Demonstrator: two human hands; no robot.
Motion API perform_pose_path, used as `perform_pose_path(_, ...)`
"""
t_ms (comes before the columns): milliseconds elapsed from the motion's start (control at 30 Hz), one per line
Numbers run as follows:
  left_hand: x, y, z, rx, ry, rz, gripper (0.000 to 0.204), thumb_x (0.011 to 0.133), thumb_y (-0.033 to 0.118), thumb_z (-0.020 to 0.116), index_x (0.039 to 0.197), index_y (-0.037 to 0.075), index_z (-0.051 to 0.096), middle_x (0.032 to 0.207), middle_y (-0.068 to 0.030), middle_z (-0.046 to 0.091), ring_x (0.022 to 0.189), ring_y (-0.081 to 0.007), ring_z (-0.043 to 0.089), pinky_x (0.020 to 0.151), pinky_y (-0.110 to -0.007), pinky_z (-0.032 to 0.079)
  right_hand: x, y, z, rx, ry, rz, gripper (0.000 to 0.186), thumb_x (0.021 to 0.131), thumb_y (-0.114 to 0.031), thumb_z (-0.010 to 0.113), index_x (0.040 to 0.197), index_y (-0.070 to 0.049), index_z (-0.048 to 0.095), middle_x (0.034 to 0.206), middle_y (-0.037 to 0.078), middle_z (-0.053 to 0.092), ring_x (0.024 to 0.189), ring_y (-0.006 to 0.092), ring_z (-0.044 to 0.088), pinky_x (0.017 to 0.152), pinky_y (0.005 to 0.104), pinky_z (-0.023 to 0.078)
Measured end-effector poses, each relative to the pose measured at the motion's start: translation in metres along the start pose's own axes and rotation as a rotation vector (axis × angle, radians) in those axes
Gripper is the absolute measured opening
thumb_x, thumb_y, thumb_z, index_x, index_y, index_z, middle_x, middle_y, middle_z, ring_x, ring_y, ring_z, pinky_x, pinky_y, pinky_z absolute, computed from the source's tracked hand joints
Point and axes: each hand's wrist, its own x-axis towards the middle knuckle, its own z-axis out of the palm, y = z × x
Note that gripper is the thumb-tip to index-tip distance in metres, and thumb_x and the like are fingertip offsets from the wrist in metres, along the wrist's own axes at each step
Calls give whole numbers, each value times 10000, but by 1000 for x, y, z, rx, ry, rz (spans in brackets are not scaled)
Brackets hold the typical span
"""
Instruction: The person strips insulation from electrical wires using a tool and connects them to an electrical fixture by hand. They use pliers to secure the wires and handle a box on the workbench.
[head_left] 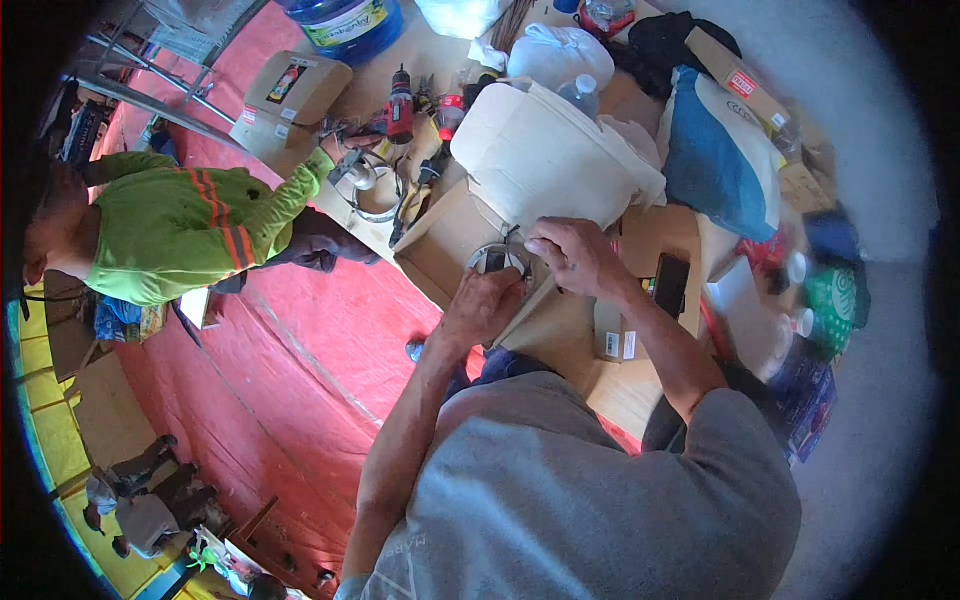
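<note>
My left hand is closed on the near rim of a small round white fixture with a black block at its centre. The fixture is over an open cardboard box. Just right of it, my right hand is raised with its fingers curled together. A thin dark wire rises from the fixture toward those fingers. What they pinch, if anything, is too small to make out.
A co-worker in a yellow-green shirt reaches from the left toward a metal ring. Beyond are a red cordless drill, a large cream cardboard flap and a blue-and-white sack. A black phone lies right.
</note>
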Motion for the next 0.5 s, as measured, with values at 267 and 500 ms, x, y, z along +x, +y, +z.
perform_pose_path(267,2,4,2,2,7,-16,158,941,127,660,859,-3,628,712,-260,601,695,-476,633,637,-521,492,-13,-17,-13,-170,27,-156,94,967,-132,632,994,-43,622,845,164,641,809,391,667,712,493,517)
perform_pose_path(500,10,4,-4,38,110,-60,153,961,122,625,892,-14,635,708,-255,615,703,-465,664,638,-517,501,-16,-34,-26,-221,-68,-123,116,971,-147,632,941,-46,584,830,164,639,808,388,674,699,498,521)
